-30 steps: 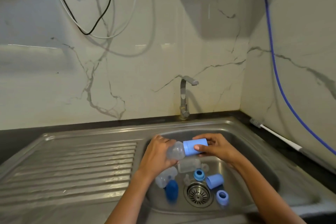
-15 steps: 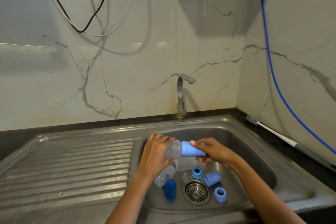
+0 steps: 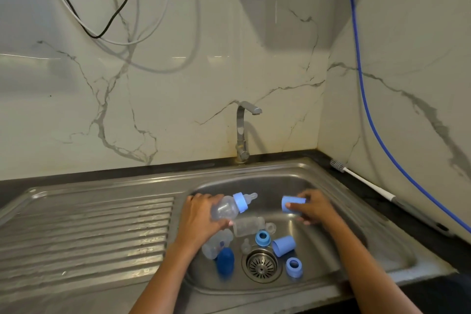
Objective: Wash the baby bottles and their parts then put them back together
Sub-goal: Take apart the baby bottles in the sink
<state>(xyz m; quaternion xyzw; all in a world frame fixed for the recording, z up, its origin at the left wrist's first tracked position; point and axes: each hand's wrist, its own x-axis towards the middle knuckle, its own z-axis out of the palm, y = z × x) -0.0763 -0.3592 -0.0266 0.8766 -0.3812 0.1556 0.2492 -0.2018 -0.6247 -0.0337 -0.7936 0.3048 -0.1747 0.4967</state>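
The light-blue cylindrical cap (image 3: pixel 293 203) has just come off into the right hand (image 3: pixel 312 208), leaving the left hand (image 3: pixel 201 219) gripping the clear, blue-collared baby bottle (image 3: pixel 229 208), still undismantled.

Cap (image 3: pixel 293 203) off bottle (image 3: pixel 228 208), apparently.

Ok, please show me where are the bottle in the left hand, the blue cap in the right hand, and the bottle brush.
Baby bottle (image 3: pixel 225 209), head view: on its clear body.
Blue cap (image 3: pixel 292 203), head view: on its side wall.
Bottle brush (image 3: pixel 367 181), head view: on its white handle.
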